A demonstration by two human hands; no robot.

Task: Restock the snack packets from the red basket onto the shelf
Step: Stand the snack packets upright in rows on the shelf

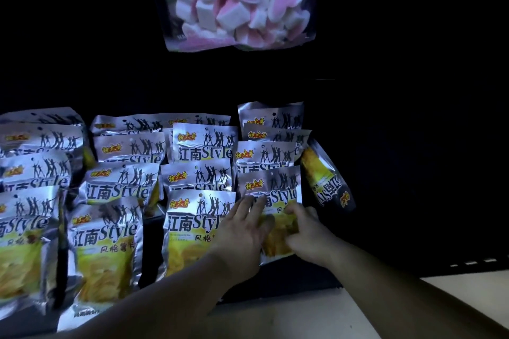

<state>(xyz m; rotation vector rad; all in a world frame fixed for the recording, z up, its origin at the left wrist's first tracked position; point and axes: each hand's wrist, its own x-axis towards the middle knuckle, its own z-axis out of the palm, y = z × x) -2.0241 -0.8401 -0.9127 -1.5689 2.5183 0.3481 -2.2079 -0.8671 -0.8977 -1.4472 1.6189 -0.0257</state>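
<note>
Packet (271,187) at front of rightmost row on shelf (275,282), pressed by straight fingers of left hand (242,231), pinched at right edge by right hand (305,228); best seated base-first, upright against row behind; clear of tilted packet (327,176) alongside; red basket out of view.

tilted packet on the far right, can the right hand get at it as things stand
Probably yes: the tilted packet leans just beside the right hand with nothing between, though that hand now grips the front packet.
</note>
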